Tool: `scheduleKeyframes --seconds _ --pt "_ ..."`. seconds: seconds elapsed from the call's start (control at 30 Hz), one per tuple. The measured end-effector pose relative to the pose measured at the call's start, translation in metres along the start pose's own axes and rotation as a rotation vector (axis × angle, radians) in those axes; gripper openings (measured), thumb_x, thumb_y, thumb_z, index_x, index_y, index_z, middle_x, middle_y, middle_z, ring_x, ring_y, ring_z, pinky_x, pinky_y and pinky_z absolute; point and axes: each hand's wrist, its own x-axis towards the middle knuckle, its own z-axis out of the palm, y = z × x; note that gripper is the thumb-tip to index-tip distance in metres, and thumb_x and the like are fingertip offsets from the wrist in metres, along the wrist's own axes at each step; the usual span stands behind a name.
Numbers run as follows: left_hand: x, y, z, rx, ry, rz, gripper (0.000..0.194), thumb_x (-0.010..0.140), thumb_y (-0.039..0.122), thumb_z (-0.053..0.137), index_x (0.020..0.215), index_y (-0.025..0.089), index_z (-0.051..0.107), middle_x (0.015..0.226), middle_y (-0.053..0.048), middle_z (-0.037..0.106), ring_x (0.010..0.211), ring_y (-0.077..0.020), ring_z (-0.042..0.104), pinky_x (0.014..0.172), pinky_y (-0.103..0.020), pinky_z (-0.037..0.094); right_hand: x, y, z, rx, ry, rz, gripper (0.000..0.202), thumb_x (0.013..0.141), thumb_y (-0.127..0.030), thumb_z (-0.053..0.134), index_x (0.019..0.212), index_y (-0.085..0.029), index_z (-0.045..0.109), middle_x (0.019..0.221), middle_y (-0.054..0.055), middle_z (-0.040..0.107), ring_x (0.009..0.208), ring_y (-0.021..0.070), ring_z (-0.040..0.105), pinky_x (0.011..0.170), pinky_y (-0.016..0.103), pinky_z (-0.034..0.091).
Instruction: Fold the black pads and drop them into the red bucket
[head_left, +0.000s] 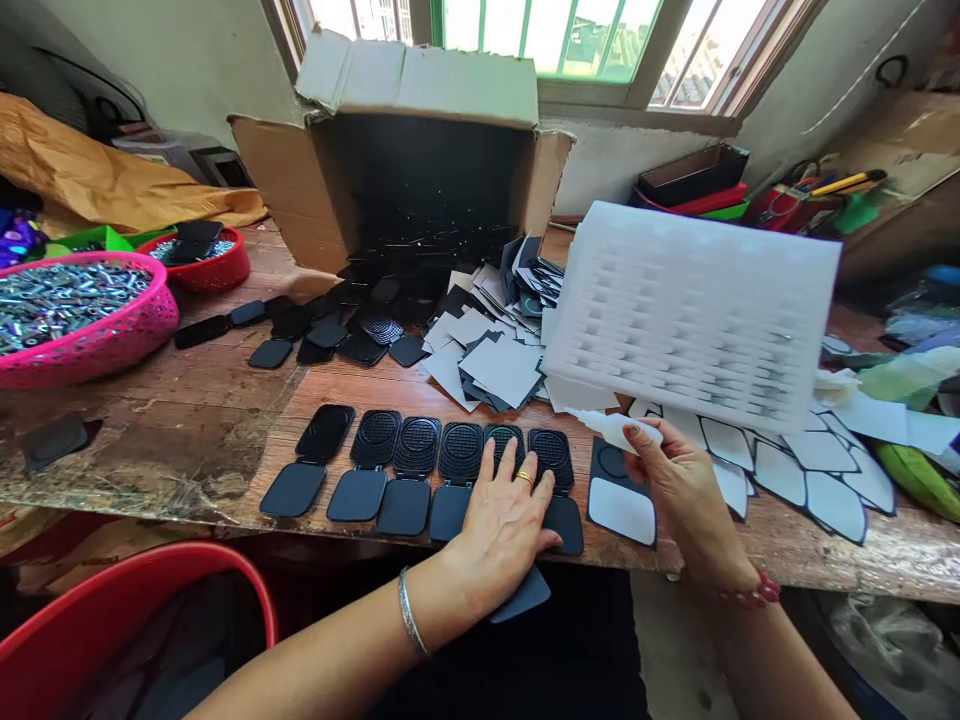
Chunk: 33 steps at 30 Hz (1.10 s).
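Note:
My left hand [499, 525] lies flat with its fingers spread over a row of black hinged plastic cases [403, 507]. The cases are unfolded, with ridged round patterns on their upper halves and smooth lower halves. Closed around a small white glue bottle [616, 430] is my right hand [686, 490], the pointed nozzle aimed left. Below the bottle lies a dark piece with a white rounded panel [621, 510]. A loose dark square piece [523, 597] shows under my left wrist, at the table's front edge.
A cardboard box [289, 205] stands open at the back, black parts before it. White and black cards [499, 365] are piled beside a white ribbed plastic container [690, 310]. White panels [795, 475] lie right. Left are a pink basket of screws [142, 320] and red bin [217, 560].

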Motion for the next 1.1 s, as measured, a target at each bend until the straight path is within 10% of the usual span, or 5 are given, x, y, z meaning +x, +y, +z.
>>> scheduleKeyframes --seconds 0.27,1.1 --pt "0.000 0.000 0.001 0.006 0.017 0.013 0.067 0.082 0.058 0.065 0.135 0.018 0.055 0.142 -0.015 0.053 0.138 -0.0408 0.037 0.112 -0.061 0.029 0.014 -0.006 0.007 -0.544 0.005 -0.280 0.052 0.085 -0.070 0.050 0.077 -0.020 0.063 0.050 -0.004 0.044 0.048 0.0141 0.041 0.049 0.028 0.032" --pt "-0.002 0.001 0.003 -0.004 0.009 0.002 0.066 0.084 0.056 0.064 0.138 0.020 0.052 0.145 -0.015 0.050 0.139 -0.0392 0.036 0.114 -0.061 0.027 0.039 -0.007 0.014 -0.658 -0.119 -0.331 0.054 0.087 -0.071 0.043 0.075 -0.021 0.061 0.062 0.003 0.061 0.060 0.0199 0.054 0.056 0.029 0.035"
